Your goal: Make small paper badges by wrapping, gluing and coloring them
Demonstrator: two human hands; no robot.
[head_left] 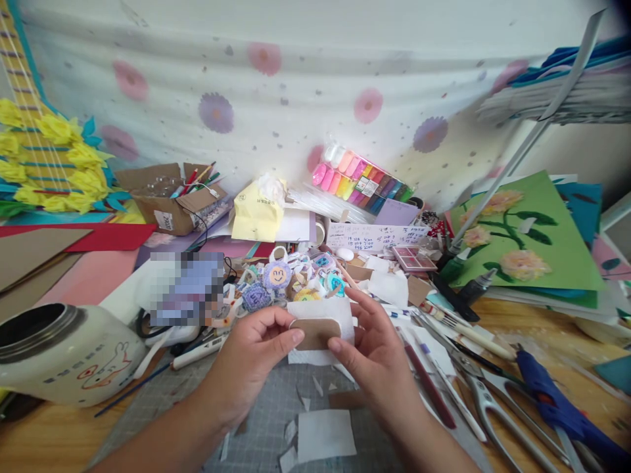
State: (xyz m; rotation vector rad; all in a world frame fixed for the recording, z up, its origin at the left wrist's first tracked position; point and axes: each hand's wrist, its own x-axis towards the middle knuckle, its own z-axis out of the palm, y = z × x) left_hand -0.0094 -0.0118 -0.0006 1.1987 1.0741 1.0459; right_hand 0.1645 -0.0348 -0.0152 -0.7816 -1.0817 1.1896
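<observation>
My left hand (263, 341) pinches the left end of a small brown cardboard piece (313, 335) with rounded corners. A white sheet of paper (323, 311) lies behind the cardboard and shows above and below it. On the other side, my right hand (372, 345) is closed on the cardboard's lower right edge and the paper, thumb in front, some fingers raised behind. Below the hands, a white paper rectangle (326, 435) and several paper scraps rest on a grey cutting mat (197, 401). Just beyond the hands sits a pile of small crocheted pieces (276, 279).
Scissors (486, 387) and a blue glue gun (557, 401) lie at the right. A cream jar (79, 355) stands at the left. Farther back are a cardboard box (167, 203), a pack of coloured clay (365, 179) and a green flower picture (532, 233).
</observation>
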